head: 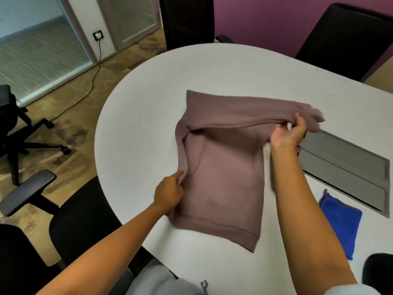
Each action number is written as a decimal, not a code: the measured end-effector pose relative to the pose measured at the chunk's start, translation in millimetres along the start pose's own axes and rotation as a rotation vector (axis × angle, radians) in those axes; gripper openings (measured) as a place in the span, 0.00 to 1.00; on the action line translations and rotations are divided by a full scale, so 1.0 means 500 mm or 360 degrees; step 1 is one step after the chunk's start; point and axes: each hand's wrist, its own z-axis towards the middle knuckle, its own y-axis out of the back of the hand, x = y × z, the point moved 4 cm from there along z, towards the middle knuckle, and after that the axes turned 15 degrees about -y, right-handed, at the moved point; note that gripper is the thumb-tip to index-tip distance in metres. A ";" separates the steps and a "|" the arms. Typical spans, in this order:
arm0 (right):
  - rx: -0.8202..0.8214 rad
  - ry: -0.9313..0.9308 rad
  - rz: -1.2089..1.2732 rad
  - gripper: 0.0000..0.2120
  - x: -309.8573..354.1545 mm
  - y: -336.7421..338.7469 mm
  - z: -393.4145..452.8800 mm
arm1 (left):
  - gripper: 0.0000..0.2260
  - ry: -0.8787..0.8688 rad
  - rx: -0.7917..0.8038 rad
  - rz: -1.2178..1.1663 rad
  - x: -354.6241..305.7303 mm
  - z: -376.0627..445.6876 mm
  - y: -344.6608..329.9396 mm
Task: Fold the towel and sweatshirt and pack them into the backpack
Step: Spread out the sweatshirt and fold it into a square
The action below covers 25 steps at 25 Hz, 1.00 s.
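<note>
Your right hand (290,133) grips the lifted sleeve end of the mauve fleece sweatshirt (223,177), likely to carry it across the body. Your left hand (170,193) pinches the near-left edge, anchoring it. The folded blue towel (342,222) waits right, on the pale rounded desk (148,103). Black office chairs ring it; no backpack shows clearly.

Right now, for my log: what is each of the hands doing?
Left hand: closed, pinching the sweatshirt edge.
Right hand: closed, holding its lifted sleeve.
</note>
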 end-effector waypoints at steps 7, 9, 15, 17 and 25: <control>-0.0286 0.0316 -0.0096 0.17 0.143 0.087 -0.020 | 0.29 -0.0102 0.0545 0.0286 -0.099 -0.059 -0.139; -0.0414 0.0188 -0.0251 0.17 0.133 0.118 -0.023 | 0.26 -0.0034 0.0727 0.0372 -0.085 -0.080 -0.166; -0.0700 -0.0025 -0.0461 0.18 0.169 0.141 -0.019 | 0.22 -0.0181 0.0520 0.0069 -0.109 -0.075 -0.189; -0.0540 0.0060 -0.0221 0.17 0.203 0.113 -0.012 | 0.24 -0.0165 0.0629 0.0009 -0.103 -0.078 -0.199; -0.0083 0.0083 -0.0502 0.18 0.176 0.054 0.005 | 0.19 0.0111 0.0870 -0.0252 -0.055 -0.066 -0.212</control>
